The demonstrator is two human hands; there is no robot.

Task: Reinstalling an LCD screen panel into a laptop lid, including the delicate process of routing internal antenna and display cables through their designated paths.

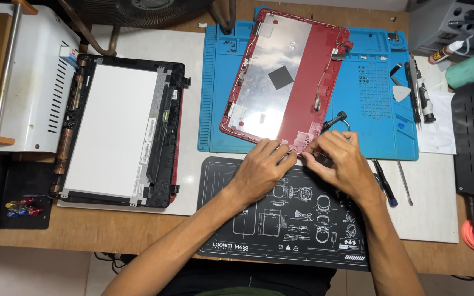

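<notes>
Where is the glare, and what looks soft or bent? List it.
Head view: even overhead light; bright reflection on the silver foil of the red laptop lid; the white panel is nearly washed out; soft shadows under the left hand and right hand; edges bow slightly from the wide lens; focus sharp throughout.

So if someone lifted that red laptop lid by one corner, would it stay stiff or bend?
The red laptop lid looks like a thin, empty shell with a foil lining, so it would probably feel light and flex a little. Thin wires run loose along its edges and might snag. Both the left hand and the right hand work at its near edge.
</notes>
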